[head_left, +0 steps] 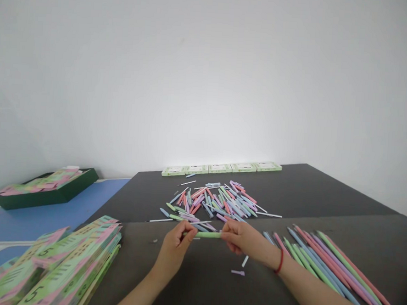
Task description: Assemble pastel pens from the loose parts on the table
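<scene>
A light green pen (208, 234) lies level between my two hands over the dark table. My left hand (179, 243) is closed on its left end, thumb and fingers pinching it. The right end is gripped by my right hand (239, 237), which has a red string bracelet at the wrist. My fingers hide both tips of the pen. Just beyond them spreads a heap of pastel pen parts (217, 201) mixed with thin white refills (268, 215). Under my right hand lie a small purple piece (238, 273) and a short white piece (245, 261).
Long pastel pens (334, 266) lie in a row at right. Several flat green-white boxes (219, 168) line the back edge by the wall. Printed packs (69, 259) are stacked at left, and a dark green tray (73, 186) of packs stands on a blue surface (79, 209).
</scene>
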The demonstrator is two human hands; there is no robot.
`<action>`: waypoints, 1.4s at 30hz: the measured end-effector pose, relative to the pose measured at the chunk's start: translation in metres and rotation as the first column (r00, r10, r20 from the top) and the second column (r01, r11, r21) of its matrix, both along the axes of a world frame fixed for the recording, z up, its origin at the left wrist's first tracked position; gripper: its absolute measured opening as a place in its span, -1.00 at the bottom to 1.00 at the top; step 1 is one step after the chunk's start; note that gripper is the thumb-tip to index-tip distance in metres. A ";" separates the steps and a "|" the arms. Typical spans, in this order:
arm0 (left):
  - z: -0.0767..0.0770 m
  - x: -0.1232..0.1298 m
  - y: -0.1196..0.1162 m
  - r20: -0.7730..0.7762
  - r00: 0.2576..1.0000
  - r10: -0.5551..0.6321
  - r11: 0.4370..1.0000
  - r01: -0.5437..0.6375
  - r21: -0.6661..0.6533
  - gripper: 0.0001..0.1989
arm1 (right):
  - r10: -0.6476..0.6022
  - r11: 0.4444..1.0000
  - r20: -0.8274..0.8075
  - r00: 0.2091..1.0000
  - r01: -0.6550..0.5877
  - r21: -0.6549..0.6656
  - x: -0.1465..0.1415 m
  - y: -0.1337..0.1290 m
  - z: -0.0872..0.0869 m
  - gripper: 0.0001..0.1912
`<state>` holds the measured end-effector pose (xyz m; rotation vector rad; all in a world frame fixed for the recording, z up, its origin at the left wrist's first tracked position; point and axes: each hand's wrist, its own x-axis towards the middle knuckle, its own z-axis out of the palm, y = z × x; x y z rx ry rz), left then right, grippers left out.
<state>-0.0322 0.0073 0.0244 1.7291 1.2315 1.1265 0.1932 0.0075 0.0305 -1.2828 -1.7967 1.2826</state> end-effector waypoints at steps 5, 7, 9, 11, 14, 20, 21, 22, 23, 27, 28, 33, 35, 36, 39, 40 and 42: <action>-0.008 0.002 0.003 0.165 0.986 -0.004 0.997 0.016 -0.072 -0.78 | 0.018 0.998 -0.059 0.998 -0.022 -0.063 -0.001 0.001 -0.001 -0.83; -0.009 0.004 0.003 0.249 0.969 0.002 0.995 0.022 -0.096 -0.76 | 0.017 0.995 -0.099 0.995 -0.027 -0.096 -0.004 -0.002 -0.001 -0.82; -0.008 0.005 0.003 0.329 0.944 0.007 0.992 0.034 -0.119 -0.73 | 0.036 0.985 -0.148 0.988 -0.060 -0.162 -0.007 -0.006 -0.002 -0.73; -0.006 0.006 0.002 0.394 0.919 0.005 0.989 0.054 -0.140 -0.71 | 0.063 0.966 -0.202 0.977 -0.111 -0.234 -0.010 -0.009 -0.001 -0.58; -0.004 0.008 0.002 0.464 0.886 -0.002 0.982 0.090 -0.168 -0.69 | 0.083 0.948 -0.273 0.958 -0.161 -0.275 -0.012 -0.012 0.001 -0.55; -0.004 0.009 0.002 0.526 0.850 -0.011 0.965 0.148 -0.219 -0.69 | 0.070 0.936 -0.327 0.942 -0.175 -0.305 -0.011 -0.012 0.004 -0.64; -0.004 0.009 0.002 0.530 0.848 -0.011 0.962 0.153 -0.225 -0.69 | 0.076 0.928 -0.329 0.941 -0.188 -0.321 -0.011 -0.012 0.004 -0.60; -0.004 0.008 0.002 0.533 0.846 -0.010 0.960 0.156 -0.231 -0.69 | 0.083 0.922 -0.331 0.940 -0.199 -0.332 -0.011 -0.013 0.004 -0.57; -0.003 0.008 0.002 0.536 0.844 -0.007 0.959 0.157 -0.235 -0.70 | 0.089 0.920 -0.332 0.939 -0.205 -0.334 -0.011 -0.012 0.004 -0.55; -0.001 0.011 0.000 0.569 0.822 0.016 0.961 0.144 -0.235 -0.74 | 0.099 0.930 -0.342 0.935 -0.209 -0.302 -0.013 -0.011 0.000 -0.68; 0.001 0.013 -0.001 0.585 0.810 0.020 0.962 0.144 -0.233 -0.75 | 0.101 0.930 -0.350 0.931 -0.213 -0.298 -0.015 -0.012 -0.002 -0.70; 0.014 0.026 -0.016 0.726 0.687 0.036 0.923 0.256 -0.289 -0.67 | 0.109 0.903 -0.447 0.888 -0.277 -0.329 -0.034 -0.021 -0.017 -0.57; 0.020 0.030 -0.022 0.822 0.566 0.065 0.896 0.330 -0.298 -0.61 | 0.111 0.889 -0.484 0.868 -0.305 -0.342 -0.042 -0.026 -0.022 -0.56; 0.023 0.031 -0.024 0.858 0.507 0.082 0.884 0.361 -0.298 -0.59 | 0.113 0.884 -0.498 0.860 -0.315 -0.345 -0.045 -0.028 -0.024 -0.56; 0.026 0.030 -0.028 0.918 0.378 0.121 0.857 0.427 -0.289 -0.57 | 0.116 0.878 -0.525 0.843 -0.335 -0.343 -0.050 -0.031 -0.028 -0.58; 0.026 0.030 -0.029 0.931 0.341 0.129 0.850 0.445 -0.281 -0.58 | 0.118 0.876 -0.532 0.839 -0.340 -0.342 -0.050 -0.031 -0.029 -0.59; 0.026 0.029 -0.029 0.948 0.288 0.137 0.840 0.474 -0.266 -0.61 | 0.124 0.874 -0.548 0.828 -0.352 -0.335 -0.051 -0.032 -0.029 -0.62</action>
